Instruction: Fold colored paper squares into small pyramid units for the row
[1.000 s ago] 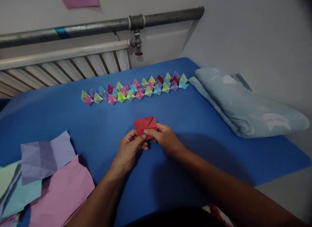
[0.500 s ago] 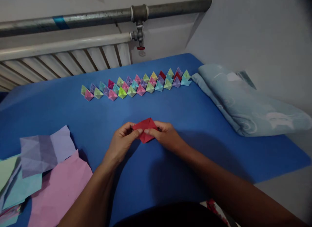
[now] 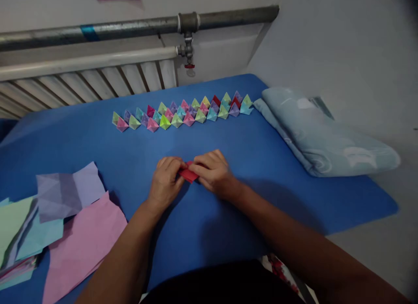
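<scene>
A small piece of folded red paper is pinched between both hands, above the middle of the blue surface. My left hand grips its left side with the fingers curled over. My right hand holds the right side, fingers bent across the top. Part of the paper is hidden behind the fingers. Beyond the hands stand several small folded paper boats in pink, green, purple, blue, yellow and red, lined up in close rows.
At the left lie a creased purple sheet, a large pink sheet and a pile of green and blue paper. A folded light-blue blanket rests at the right. A white radiator and a metal pipe run along the back wall.
The red paper showed a wide diamond shape before; now it looks smaller and narrower between the hands. Fingers of both hands have closed over its top. The view has shifted slightly.
</scene>
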A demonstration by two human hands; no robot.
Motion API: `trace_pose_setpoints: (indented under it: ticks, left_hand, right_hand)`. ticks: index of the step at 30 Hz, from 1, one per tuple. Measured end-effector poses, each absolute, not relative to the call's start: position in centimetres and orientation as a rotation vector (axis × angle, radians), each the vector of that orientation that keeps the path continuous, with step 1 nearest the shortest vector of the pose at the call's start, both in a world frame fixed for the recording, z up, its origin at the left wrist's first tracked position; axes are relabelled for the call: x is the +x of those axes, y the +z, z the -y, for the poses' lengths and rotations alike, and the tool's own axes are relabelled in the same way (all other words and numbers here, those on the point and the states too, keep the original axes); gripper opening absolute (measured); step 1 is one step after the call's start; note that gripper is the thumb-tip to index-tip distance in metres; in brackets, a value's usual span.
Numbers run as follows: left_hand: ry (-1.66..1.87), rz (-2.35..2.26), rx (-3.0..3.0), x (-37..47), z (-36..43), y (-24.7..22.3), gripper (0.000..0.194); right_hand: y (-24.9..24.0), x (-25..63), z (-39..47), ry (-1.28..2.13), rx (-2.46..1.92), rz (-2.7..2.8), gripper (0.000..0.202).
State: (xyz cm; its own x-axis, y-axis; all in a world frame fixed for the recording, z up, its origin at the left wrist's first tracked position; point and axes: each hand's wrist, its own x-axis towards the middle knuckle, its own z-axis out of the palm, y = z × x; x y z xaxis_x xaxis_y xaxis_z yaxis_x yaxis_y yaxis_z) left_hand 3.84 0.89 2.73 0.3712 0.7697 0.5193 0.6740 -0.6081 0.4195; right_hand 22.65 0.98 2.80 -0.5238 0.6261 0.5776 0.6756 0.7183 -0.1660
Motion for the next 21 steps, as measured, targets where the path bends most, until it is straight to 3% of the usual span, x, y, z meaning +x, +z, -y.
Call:
trace_pose_setpoints:
  ticks: [7,16,21]
  left_hand:
    - [0.609,-1.35,2.714,3.2,2.2,2.5,0.011]
    - [0.687,-1.362,2.625,2.7,3.7,2.8,0.015]
    - [0.736,-1.399,2.53,2.6,3.5,2.5,0.012]
  right_hand:
    - [1.8,22.9,0.3,-0.128,-0.84,2.567,0.015]
    - [1.8,23.8,0.8,0.339,-1.011,2.454,0.023]
    - [1.9,24.2,0.6,0.52,-1.087,2.401,0.018]
